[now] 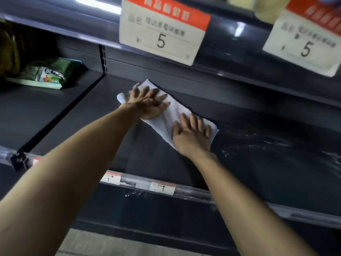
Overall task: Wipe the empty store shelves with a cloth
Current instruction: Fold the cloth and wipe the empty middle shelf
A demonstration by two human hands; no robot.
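Head view looked down on a dark grey metal store shelf (249,159), glossy with wet streaks (276,145) toward the right, beneath another shelf tier. Counted two large price cards (162,30) marked 5 hanging from the upper tier, two small price tags (162,188) marked 1 on the front rail, one green packet (46,73) lying on the neighbouring bay at left. Found one white cloth (169,115) spread flat mid-shelf, long axis running from back-left to front-right. Showed left hand (149,104) pressed palm-down on its far end, fingers splayed; right hand (191,136) likewise flat on its near end, fingers apart, neither gripping.
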